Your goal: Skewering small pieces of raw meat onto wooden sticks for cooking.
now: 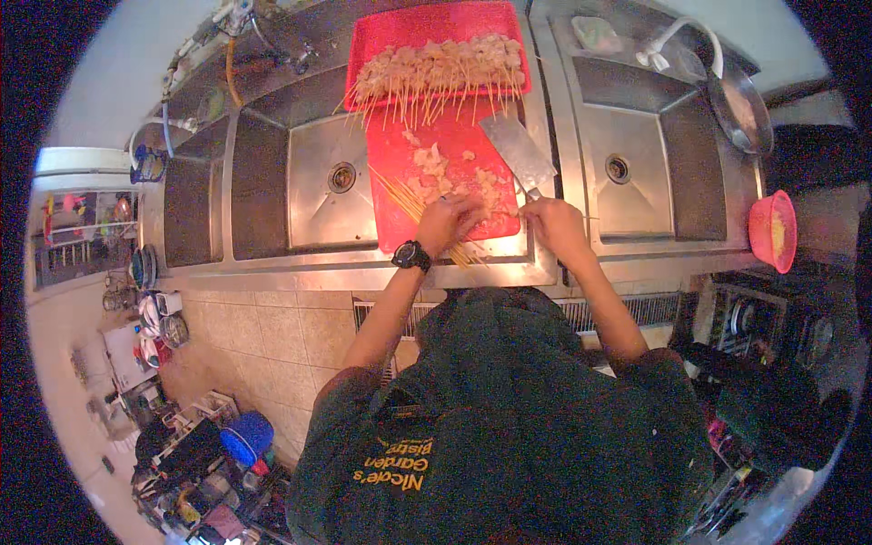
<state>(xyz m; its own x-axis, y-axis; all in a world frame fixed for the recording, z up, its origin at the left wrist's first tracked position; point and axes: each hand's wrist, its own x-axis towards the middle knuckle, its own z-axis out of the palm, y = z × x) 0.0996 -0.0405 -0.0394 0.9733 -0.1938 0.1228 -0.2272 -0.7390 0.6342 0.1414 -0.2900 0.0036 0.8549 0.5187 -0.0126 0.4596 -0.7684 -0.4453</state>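
My left hand (pixel 447 223), wearing a black wristwatch (pixel 411 256), is closed over the near part of a red cutting board (pixel 386 163). What its fingers pinch is too small to make out. My right hand (pixel 556 227) grips a thin wooden skewer (pixel 507 214), whose tip points toward the left fingers. Pieces of raw meat (pixel 430 163) lie on the board just beyond my hands. Loose skewers (pixel 396 193) rest diagonally at the board's left, partly under my left hand. A cleaver (pixel 518 153) lies on the board's right edge, its handle running toward my right hand.
Behind the board, a red tray (pixel 436 25) holds many skewered meat pieces (pixel 445 68). Steel sinks flank it, the left basin (pixel 318 195) and the right basin (pixel 627 204). A wok (pixel 740 111) leans at the far right, above a pink bowl (pixel 772 232).
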